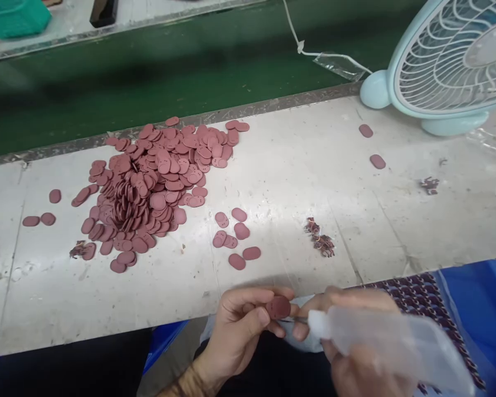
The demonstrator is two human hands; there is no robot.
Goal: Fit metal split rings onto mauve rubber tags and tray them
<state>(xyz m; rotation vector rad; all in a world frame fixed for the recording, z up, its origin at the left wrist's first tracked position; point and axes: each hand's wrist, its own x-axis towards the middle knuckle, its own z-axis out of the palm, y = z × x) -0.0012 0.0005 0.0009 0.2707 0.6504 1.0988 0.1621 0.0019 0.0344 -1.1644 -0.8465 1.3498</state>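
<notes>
**Trimming under way, big heap done**

Left hand [240, 325] pinching one reddish oval piece [278, 306] at 6 o'clock. Right hand [355, 336] closed around a thin tool, blurred. Trimmed pile [157, 182] heaped at 10 o'clock; scraps [320, 238] near centre. Blue bin [479, 309] at 4 o'clock holding untrimmed sheets [417, 295].

Matt rubbery discs [157, 182], scuffed worktop [297, 182]

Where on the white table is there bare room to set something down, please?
The widest free patch on the table lies between the small scrap clump and the fan. Another runs along the near edge, below the big pile of red discs. The left middle is crowded by that pile and stray discs.
</notes>
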